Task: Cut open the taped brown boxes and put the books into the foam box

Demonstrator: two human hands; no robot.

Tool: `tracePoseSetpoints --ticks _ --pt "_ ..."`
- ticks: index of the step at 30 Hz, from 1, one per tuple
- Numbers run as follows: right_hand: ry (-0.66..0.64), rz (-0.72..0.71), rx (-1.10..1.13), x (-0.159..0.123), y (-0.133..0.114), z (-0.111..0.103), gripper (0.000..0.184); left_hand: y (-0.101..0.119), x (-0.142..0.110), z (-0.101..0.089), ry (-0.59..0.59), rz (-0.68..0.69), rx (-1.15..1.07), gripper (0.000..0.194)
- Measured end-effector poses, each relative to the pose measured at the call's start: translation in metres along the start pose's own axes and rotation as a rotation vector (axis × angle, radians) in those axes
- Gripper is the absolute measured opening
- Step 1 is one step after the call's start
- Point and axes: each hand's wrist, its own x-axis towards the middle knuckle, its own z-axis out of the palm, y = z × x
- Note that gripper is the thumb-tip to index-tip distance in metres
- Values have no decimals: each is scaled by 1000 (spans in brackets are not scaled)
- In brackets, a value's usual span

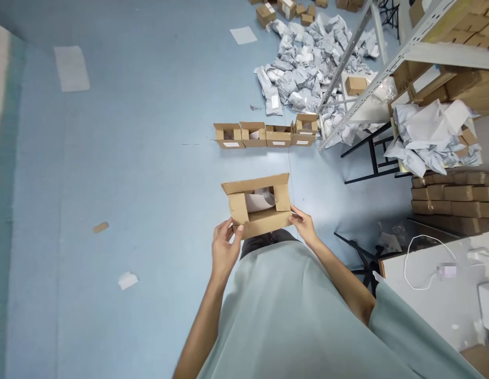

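Observation:
Held level in front of my waist is a small cardboard box [263, 225] with its top flaps standing apart. Through the opening a crumpled white sheet or wrapper [260, 201] shows inside; what lies beneath it is hidden. My left hand [225, 247] pinches the box's near left corner, thumb on the front flap. At the near right corner my right hand [303, 223] grips the edge between thumb and fingers. Beyond the box, on the blue floor, stands a row of several similar boxes [253, 136] with raised flaps and white labels on their near sides.
Grey mailing bags [307, 68] lie heaped on the floor at the back right, below a metal shelf frame [386, 73]. More bags [433, 131] rest on a black-legged stand. A white desk [429, 273] is at my right. Paper scraps [128, 280] dot the floor at left.

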Motion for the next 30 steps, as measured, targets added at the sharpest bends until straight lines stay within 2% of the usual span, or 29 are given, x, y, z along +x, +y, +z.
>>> tracePoseSetpoints --ticks 3,6,11,15,18,23,27,30 --pt "11 -12 -36 54 -30 32 63 10 71 -12 -34 -59 -39 72" --pt "89 -29 -60 107 -52 56 62 21 145 -9 -100 -75 -78 67" --pt "241 -63 -64 188 -79 79 66 42 261 14 -244 17 -94 61" --pt "288 -26 -79 256 -91 78 68 48 347 47 -335 31 -97 61" --pt "313 41 -126 326 -95 64 68 44 413 92 -398 -45 -100 59" --pt "336 198 -184 480 -91 29 70 32 526 200 -435 -208 -46 53" --pt "318 281 -181 608 -68 5 74 9 612 283 -413 -320 -21 53" --pt "296 279 -222 692 -38 -9 71 -17 671 330 -423 -378 48 51"
